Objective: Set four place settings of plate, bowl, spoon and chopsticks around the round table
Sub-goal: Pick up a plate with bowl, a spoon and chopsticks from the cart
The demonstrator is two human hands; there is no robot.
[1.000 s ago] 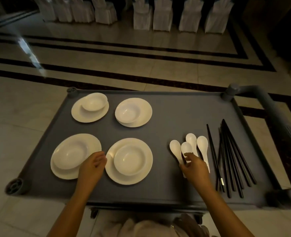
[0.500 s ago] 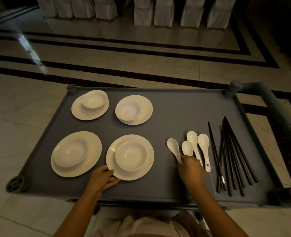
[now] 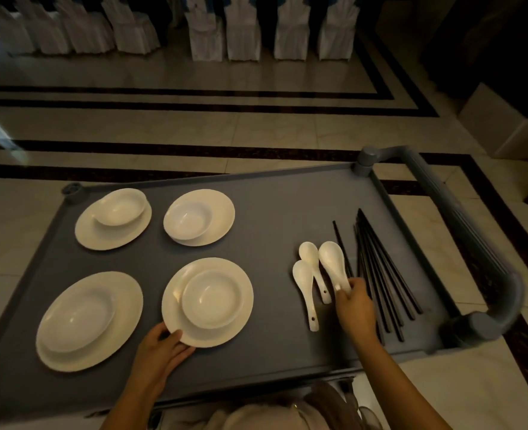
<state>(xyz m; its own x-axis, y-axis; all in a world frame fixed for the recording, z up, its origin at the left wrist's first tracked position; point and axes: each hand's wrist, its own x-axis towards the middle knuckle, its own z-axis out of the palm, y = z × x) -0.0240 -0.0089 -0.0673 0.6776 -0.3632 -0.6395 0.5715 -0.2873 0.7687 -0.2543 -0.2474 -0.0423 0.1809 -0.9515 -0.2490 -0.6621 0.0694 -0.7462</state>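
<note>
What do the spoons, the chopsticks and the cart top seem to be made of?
Spoons: glazed white ceramic or melamine, going by the soft sheen. Chopsticks: black, smooth, probably plastic or lacquered wood; too dark to tell. Cart top: matte grey, likely moulded plastic, with a raised rim.

Round white glazed plates (image 3: pixel 112 234): smooth, ceramic-looking, a soft sheen under dim light. Round white bowls (image 3: pixel 212 295) on them: same glaze, small bright highlights on the inner walls. White short-handled soup spoons (image 3: pixel 305 290): glossy, ceramic-looking. Long black chopsticks (image 3: pixel 380 274): smooth, dark, faint sheen; material cannot be told. Flat grey cart top (image 3: pixel 275 218): matt, plastic-looking, even, no glare. Thick grey ribbed cart handle (image 3: pixel 461 225): matt moulded plastic, lengthwise ridges. Pale polished stone floor (image 3: pixel 256 125): high gloss, mirror-like reflections, inlaid dark bands equally shiny. White fabric chair covers (image 3: pixel 244 35): soft cloth, pleated, matt.
</note>
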